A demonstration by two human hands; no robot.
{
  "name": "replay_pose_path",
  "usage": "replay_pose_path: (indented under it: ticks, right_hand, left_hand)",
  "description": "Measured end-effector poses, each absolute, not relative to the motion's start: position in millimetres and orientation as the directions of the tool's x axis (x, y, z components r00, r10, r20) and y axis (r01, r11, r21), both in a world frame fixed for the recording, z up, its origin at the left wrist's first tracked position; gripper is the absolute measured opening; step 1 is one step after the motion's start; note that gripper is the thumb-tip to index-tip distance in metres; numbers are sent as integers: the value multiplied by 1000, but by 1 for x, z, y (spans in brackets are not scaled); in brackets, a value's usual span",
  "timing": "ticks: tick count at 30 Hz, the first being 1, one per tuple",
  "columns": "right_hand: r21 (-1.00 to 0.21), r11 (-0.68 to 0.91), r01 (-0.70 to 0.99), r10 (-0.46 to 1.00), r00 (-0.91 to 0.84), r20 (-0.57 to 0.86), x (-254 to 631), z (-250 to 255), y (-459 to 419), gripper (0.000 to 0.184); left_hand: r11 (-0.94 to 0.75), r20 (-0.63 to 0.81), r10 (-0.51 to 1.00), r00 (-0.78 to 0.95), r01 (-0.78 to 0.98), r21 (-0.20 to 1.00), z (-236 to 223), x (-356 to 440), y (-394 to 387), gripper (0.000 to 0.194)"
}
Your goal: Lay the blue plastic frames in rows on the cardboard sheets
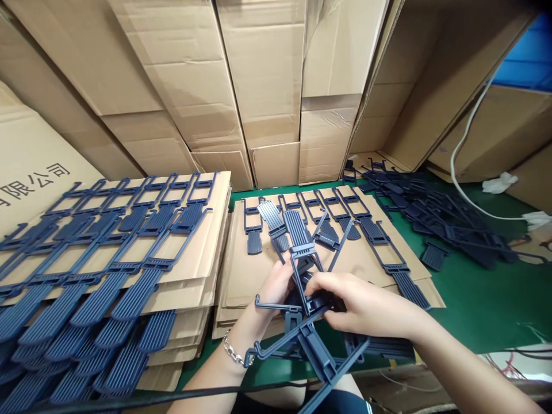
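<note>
Head view: hands point(278, 284) point(362, 302) on plastic frames point(296, 229)

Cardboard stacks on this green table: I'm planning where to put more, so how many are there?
2: the left stack and the centre stack, both carrying blue plastic frames. Others may be hidden.

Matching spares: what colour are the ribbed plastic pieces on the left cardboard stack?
The ribbed plastic pieces are slate blue, best seen in the head view.

Bright, even light, faint shadows (edges bow outward).
</note>
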State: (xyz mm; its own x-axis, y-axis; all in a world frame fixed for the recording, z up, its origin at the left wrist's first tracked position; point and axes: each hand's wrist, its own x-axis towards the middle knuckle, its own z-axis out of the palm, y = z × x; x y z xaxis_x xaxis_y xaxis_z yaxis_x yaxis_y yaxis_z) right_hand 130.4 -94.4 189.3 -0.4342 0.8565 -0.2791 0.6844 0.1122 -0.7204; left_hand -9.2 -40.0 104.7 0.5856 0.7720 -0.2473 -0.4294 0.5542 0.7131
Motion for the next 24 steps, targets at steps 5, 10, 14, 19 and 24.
replay_pose_path:
  ticks: [5,10,14,19,24]
  right_hand:
    - [-747,71,661,845,-438,-307,133,182,-91,33]
    - [-765,83,639,831,-467,-300,137,175,-90,34]
    - [-773,102,626,826,-486,-284,137,176,-96,42]
    - [-769,75,634,841,-455,-293,137,180,-105,41]
    - [-749,42,661,885,-372,-278,132,180,-119,26]
  left_hand:
    - [665,-304,719,625,-491,563,99,-9,-40,61]
    - [615,-255,748,613,-495,613,91,-10,-39,48]
    - [563,-298,800,522,-478,674,94,-8,-40,29]
    - [502,-297,842,451,-451,738,96,-6,-37,25]
    - [432,-224,874,432,-478,765,94,-8,-36,26]
